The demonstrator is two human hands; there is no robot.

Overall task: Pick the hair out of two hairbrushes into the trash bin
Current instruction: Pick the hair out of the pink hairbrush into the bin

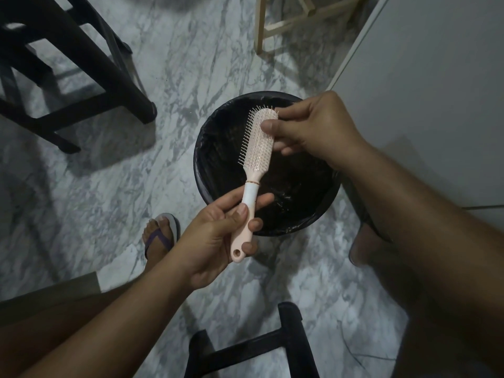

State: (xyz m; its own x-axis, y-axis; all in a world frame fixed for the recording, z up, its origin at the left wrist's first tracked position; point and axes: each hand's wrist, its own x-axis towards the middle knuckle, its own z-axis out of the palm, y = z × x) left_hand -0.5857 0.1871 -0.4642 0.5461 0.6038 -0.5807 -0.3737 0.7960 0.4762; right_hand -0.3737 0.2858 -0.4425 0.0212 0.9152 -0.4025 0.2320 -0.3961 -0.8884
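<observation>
A pale pink hairbrush (256,148) with a white band on its handle is held over the round black trash bin (201,148), which is lined with a black bag. My left hand (218,241) grips the brush handle from below. My right hand (313,129) is at the brush head's top right edge, thumb and fingers pinched together at the bristles. Any hair between the fingertips is too fine and dark to make out. Only one brush is in view.
The bin stands on a grey marbled floor. A dark chair (81,77) is at the upper left, a light wooden frame (294,20) at the top, a white panel (436,91) at the right, and a black stool frame (251,350) below. My foot in a sandal (161,236) is left of the bin.
</observation>
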